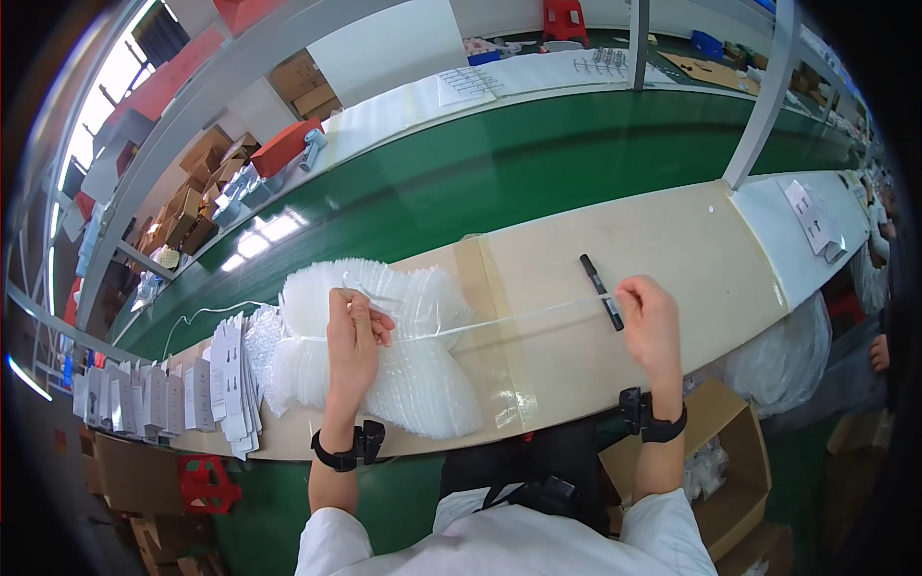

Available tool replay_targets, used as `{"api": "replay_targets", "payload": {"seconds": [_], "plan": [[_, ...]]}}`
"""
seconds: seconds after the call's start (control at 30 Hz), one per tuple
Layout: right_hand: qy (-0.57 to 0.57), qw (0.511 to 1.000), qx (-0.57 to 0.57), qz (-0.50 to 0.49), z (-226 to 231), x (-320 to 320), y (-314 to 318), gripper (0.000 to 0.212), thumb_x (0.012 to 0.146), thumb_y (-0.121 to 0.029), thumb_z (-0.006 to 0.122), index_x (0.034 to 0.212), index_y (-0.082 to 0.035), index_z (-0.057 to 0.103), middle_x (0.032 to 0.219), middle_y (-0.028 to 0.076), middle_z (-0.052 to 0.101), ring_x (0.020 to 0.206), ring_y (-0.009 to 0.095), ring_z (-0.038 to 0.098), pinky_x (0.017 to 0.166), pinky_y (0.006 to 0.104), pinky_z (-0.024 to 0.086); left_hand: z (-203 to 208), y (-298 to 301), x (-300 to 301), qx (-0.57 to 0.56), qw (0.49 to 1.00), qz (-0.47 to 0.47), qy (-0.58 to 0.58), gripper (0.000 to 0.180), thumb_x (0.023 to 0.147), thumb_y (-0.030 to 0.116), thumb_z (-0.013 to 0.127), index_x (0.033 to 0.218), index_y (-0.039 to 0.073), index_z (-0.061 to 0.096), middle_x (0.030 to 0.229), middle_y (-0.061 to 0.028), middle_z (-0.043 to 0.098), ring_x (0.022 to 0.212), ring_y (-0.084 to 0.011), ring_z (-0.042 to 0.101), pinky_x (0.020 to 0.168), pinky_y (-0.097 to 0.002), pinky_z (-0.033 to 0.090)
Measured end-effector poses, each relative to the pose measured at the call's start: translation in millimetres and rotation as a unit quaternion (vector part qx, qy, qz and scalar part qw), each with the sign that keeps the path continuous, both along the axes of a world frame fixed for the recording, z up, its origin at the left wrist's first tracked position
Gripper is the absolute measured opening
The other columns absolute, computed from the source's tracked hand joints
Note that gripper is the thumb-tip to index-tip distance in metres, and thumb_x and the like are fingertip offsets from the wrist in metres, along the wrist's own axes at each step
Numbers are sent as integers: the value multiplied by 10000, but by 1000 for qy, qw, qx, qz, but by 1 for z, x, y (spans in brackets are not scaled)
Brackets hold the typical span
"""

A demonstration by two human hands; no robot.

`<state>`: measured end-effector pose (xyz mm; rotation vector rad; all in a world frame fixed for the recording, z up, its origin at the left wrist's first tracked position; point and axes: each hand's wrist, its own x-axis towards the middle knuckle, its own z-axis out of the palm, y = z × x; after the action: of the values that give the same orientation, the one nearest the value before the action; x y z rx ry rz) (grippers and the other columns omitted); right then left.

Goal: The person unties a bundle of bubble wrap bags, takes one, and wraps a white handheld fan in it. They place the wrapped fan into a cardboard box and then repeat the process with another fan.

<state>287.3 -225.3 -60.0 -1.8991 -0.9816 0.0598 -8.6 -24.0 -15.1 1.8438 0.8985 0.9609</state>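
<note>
Head view: white strip [538, 314] cinches layered translucent bundle [418, 389]; hands [355, 331] [650, 315] curled, right gripping strip, left's grip unclear.

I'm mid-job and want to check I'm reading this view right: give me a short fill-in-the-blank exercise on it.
1. The white strap stretches across the tabletop to one hand, the person's ____ one.
2. The marker lying near that hand is mostly ____ in colour.
3. In the picture, the white boxes stand to the ____ of the translucent bundle.

Missing words: right; black; left.
</note>
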Motion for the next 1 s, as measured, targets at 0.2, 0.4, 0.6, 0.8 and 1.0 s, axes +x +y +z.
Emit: {"api": "replay_targets", "payload": {"seconds": [0.2, 0.4, 0.6, 0.8, 1.0], "plan": [[4, 998, -18, 54, 8, -5, 5, 110, 861, -84, 631, 922, 7, 621, 827, 125, 628, 733, 234, 606, 637, 327, 472, -2, 0, 4, 27, 997, -16, -66, 222, 1052, 234, 300, 979, 42, 385, 799, -89, 569, 575, -87, 527, 517, -210, 433], [-192, 979, 50, 46, 18, -82, 31, 197, 819, -39, 613, 1012, 0, 620, 982, 148, 620, 920, 346, 584, 802, 413, 469, 29, -20, 5, 4, 993, -79, -89, 293, 1048, 279, 304, 1191, 32, 368, 944, -119, 549, 614, -87, 552, 534, -196, 435], [129, 940, 16, 315, -2, -129, 66, 288, 874, -73, 603, 1146, 19, 584, 1045, 153, 636, 962, 268, 615, 829, 359, 494, 45, -24, 0, -14, 978, -168, -126, 458, 992, 203, 459, 1381, 46, 277, 1053, -124, 500, 645, -83, 540, 581, -197, 452], [364, 878, -18, 310, -8, -132, 60, 426, 962, -203, 551, 1304, 40, 478, 1112, 109, 618, 1014, 175, 586, 854, 314, 490, 52, -14, -40, 91, 976, -100, -172, 605, 802, -53, 625, 1348, 32, 380, 1134, -104, 453, 719, -81, 521, 627, -188, 448], [353, 871, -45, 338, -27, -139, 52, 546, 994, -284, 503, 1417, 26, 351, 1186, 97, 576, 1046, 159, 553, 856, 306, 479, 81, 1, -84, 157, 928, 60, -331, 532, 771, -124, 622, 1262, 6, 464, 1104, -90, 470, 779, -83, 513, 629, -194, 426]]}}
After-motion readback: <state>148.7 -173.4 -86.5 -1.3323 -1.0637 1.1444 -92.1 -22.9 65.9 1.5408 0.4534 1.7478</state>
